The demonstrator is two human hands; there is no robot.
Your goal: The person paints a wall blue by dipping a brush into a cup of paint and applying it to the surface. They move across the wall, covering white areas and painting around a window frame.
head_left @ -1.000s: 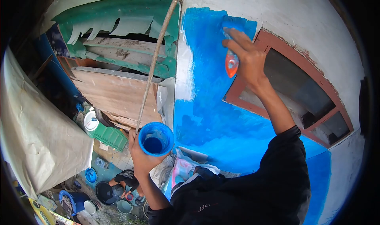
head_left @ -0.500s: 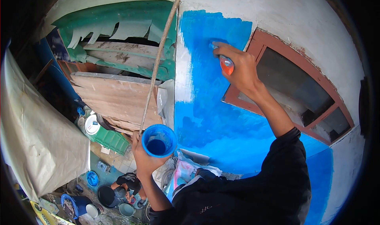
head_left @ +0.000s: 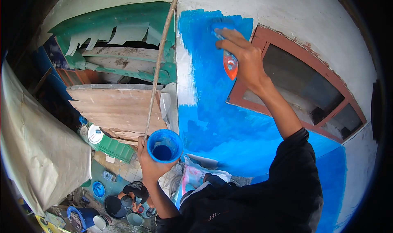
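My right hand (head_left: 247, 63) is closed around a paintbrush (head_left: 230, 66) with an orange-red handle. Its bristle end, blurred by motion, lies over wet blue paint near the top of the painted patch on the wall (head_left: 208, 75). Lower down, my left hand (head_left: 150, 165) grips a blue plastic cup (head_left: 178, 141) from the left and below. Dark blue paint (head_left: 162, 152) sits in the cup's bottom, and smears mark its inner wall. A long thin wooden pole (head_left: 162, 44) slants down to the fingers of my left hand, overlapping them in this view.
Right of the painted patch is a brown-framed window (head_left: 303, 81). Boards (head_left: 118, 106) and torn green sheeting (head_left: 106, 18) cover an opening at left. Far below, a person (head_left: 137, 192) crouches among buckets (head_left: 82, 216) and basins. A pale tarp (head_left: 45, 139) hangs at left.
My right hand has moved the paintbrush up the wall toward the top edge of the blue patch. The view has shifted slightly; my left hand still holds the cup.
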